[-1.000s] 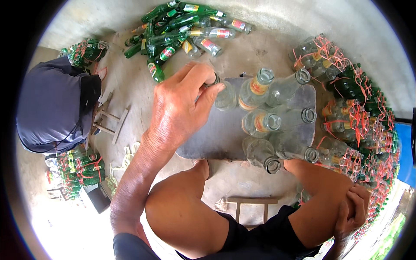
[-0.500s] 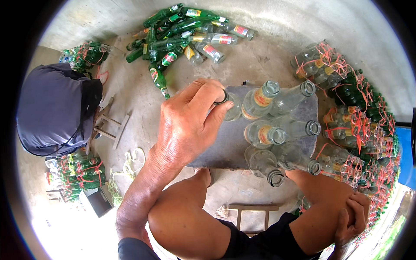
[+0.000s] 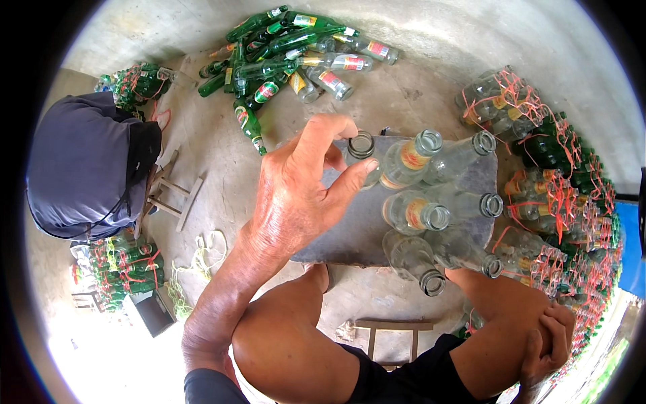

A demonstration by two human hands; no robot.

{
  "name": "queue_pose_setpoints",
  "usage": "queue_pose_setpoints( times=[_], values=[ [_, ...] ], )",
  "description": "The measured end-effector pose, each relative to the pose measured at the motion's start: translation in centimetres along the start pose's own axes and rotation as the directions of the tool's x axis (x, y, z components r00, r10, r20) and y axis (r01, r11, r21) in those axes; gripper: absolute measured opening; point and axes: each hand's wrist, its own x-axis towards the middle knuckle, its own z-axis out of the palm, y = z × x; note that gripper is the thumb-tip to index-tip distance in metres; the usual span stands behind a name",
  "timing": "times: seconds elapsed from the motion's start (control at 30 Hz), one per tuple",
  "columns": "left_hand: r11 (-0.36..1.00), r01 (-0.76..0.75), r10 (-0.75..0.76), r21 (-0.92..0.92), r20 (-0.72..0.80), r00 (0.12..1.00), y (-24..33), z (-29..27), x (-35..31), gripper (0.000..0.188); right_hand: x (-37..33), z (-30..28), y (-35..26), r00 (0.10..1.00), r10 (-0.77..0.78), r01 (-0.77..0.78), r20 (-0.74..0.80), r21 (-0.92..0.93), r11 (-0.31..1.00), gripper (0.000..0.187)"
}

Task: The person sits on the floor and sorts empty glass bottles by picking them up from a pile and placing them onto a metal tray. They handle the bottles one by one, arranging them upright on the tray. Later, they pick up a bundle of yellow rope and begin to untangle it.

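Observation:
My left hand (image 3: 296, 182) is beside the neck of a clear glass bottle (image 3: 361, 143) at the left end of a group. Its index finger and thumb are spread apart on either side of the mouth, and it no longer grips the neck. That bottle stands upright on a dark tabletop (image 3: 336, 236). Several more clear bottles stand close by, including one with an orange and yellow label (image 3: 412, 156) and another labelled bottle (image 3: 407, 212). My right hand (image 3: 548, 340) lies over my right knee with nothing in it, its fingers bent over the leg.
Green and clear bottles (image 3: 289, 57) lie heaped by the far wall. Bundles of bottles tied with red string (image 3: 538, 202) line the right side. At left, a person in dark clothing (image 3: 87, 168) bends near a wooden stool (image 3: 175, 195). Pale cord (image 3: 202, 259) lies on the floor.
My left hand has let go of the bottle's neck. Its index finger has lifted and its thumb has opened away, showing the whole mouth. My right hand stays on the knee.

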Motion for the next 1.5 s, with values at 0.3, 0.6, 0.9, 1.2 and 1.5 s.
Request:
queue_pose_setpoints(
  times=[0.3,0.6,0.9,1.2,1.5],
  values=[
    [0.993,0.043,-0.035,-0.114,0.073,0.997,-1.6,0.0,-0.1,0.051,0.5,-0.2,-0.1,0.997,-0.001,0.004,0.081,-0.041,0.999,0.028],
    [0.826,0.388,-0.377,-0.408,0.112,0.92,-9.2,1.1,1.0,0.034,4.6,1.8,-0.3,0.973,-0.211,0.21,-0.095,-0.025,0.977,0.021],
    [0.559,0.766,-0.72,-0.316,0.274,0.638,-24.4,3.4,8.9,0.06,-1.8,1.5,9.7,0.903,0.415,-0.411,-0.109,-0.497,0.764,0.028],
    [0.56,0.816,-0.788,-0.145,0.21,0.579,-30.9,6.6,17.6,0.075,6.8,5.7,9.3,0.541,0.775,-0.59,-0.328,-0.804,0.072,0.023],
    [0.467,0.842,-0.815,-0.268,0.238,0.528,-34.4,9.1,21.3,0.067,9.8,8.6,11.3,0.292,0.822,-0.421,-0.489,-0.837,-0.349,0.02]
  ],
)
